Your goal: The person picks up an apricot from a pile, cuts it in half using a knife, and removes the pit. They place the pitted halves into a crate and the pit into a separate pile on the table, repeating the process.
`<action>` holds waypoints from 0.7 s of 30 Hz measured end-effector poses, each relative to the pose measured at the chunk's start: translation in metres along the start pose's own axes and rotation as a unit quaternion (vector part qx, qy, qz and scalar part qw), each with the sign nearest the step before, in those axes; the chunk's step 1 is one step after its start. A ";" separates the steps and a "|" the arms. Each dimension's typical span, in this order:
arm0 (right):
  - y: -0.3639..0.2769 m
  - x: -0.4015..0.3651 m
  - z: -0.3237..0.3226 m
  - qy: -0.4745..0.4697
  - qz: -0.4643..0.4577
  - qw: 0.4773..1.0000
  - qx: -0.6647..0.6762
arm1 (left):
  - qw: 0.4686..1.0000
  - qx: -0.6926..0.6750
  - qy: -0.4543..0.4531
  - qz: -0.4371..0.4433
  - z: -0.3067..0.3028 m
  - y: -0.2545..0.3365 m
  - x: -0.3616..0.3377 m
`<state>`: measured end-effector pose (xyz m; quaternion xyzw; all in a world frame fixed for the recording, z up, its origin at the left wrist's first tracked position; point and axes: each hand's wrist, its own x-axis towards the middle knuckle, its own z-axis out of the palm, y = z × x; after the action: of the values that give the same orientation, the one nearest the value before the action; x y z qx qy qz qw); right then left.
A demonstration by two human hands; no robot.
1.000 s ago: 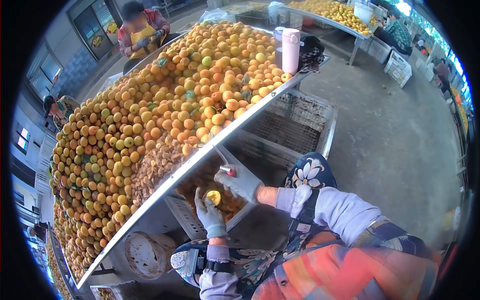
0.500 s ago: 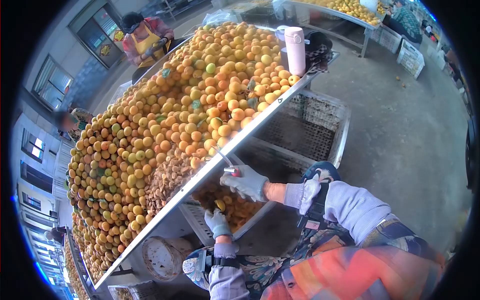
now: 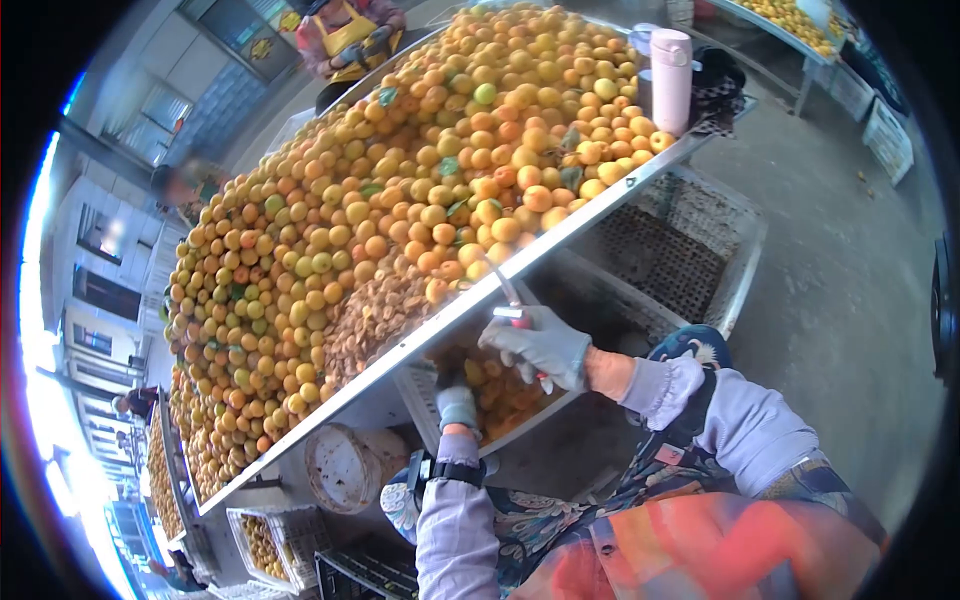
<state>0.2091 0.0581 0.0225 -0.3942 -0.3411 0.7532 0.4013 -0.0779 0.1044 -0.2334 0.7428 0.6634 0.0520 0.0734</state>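
My right hand (image 3: 545,348), in a pale work glove, is closed around the red handle of a small knife (image 3: 506,284), its thin metal blade pointing up toward the table edge. My left hand (image 3: 458,408), gloved too, reaches over the crate (image 3: 522,430) under that edge; its fingers are in shadow and blurred, so what they hold is hidden. Orange apricot pieces (image 3: 508,398) lie in this crate. Whole apricots (image 3: 430,195) are heaped on the metal-edged table, with a pile of brown apricot pits (image 3: 375,318) close to the near edge.
A pink bottle (image 3: 670,82) stands at the table's right corner. Beneath it is another plastic crate (image 3: 735,275). A lidded white bucket (image 3: 342,470) and a crate of apricots (image 3: 270,545) stand at lower left. A person in a yellow apron (image 3: 345,38) works across the table.
The camera view has turned, so the table appears farther right. My left hand has reached deeper under the table edge, and the yellow fruit by its fingers no longer shows. The knife stays in my right hand.
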 end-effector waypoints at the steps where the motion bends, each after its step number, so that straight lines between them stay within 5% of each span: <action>1: -0.003 -0.001 0.000 0.000 -0.001 1.000 -0.004 | 1.000 -0.006 0.012 0.021 -0.004 -0.002 -0.001; 7: -0.005 -0.001 0.000 -0.016 0.013 0.999 0.048 | 0.987 -0.041 0.073 0.136 -0.012 0.005 0.009; 10: -0.004 -0.001 -0.002 -0.017 0.027 0.997 0.071 | 0.997 0.045 -0.051 0.043 -0.030 0.020 0.013; 12: -0.006 -0.003 -0.002 -0.007 0.016 0.997 0.070 | 0.985 -0.054 -0.157 0.034 -0.067 0.022 -0.011; 16: -0.008 -0.003 -0.004 -0.017 0.015 0.998 0.060 | 0.992 -0.043 -0.089 0.083 -0.106 0.050 -0.039; 18: -0.014 -0.006 -0.002 -0.004 0.023 0.998 0.054 | 0.988 0.020 0.027 0.150 -0.090 0.044 -0.055; 19: -0.014 -0.006 -0.002 -0.005 0.022 0.998 0.052 | 0.984 0.076 -0.144 0.078 -0.140 0.094 -0.035; 20: -0.013 -0.006 -0.002 0.001 0.014 0.999 0.033 | 0.984 0.075 -0.142 0.075 -0.132 0.094 -0.035; 21: -0.013 -0.006 -0.002 0.006 0.007 1.000 0.014 | 0.984 -0.151 -0.089 -0.010 -0.122 0.091 -0.033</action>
<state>0.2169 0.0589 0.0344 -0.3955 -0.3258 0.7581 0.4035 -0.0144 0.0663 -0.0969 0.7182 0.6460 0.0845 0.2445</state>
